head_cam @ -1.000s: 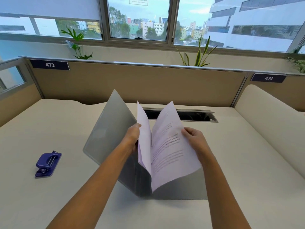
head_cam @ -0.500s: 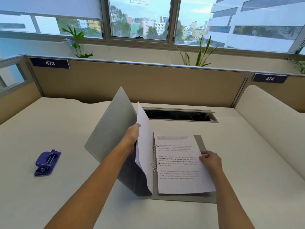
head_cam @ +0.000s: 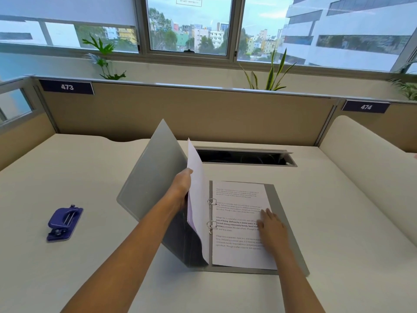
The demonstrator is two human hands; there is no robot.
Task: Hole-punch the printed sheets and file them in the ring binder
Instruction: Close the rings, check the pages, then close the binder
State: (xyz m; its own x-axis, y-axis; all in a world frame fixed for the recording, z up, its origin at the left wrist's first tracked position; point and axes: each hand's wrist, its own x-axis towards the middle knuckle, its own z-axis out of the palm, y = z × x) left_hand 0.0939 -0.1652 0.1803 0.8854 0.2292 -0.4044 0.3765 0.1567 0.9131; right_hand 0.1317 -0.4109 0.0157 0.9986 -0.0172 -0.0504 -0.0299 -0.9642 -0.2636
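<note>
My left hand (head_cam: pixel 182 185): the fingers pass behind the raised white paper sheet (head_cam: pixel 195 188), so the grip cannot be determined. My right hand (head_cam: pixel 272 229) is blurred and covers the line ends on the flat white printed sheet (head_cam: pixel 237 199), whose text is too small to read. My left forearm masks the lower part of the upright grey plastic binder cover (head_cam: pixel 153 177). Both forearms are cut off by the bottom edge. The white window notice (head_cam: pixel 189 0) is cropped by the top edge; its lettering is illegible.
</note>
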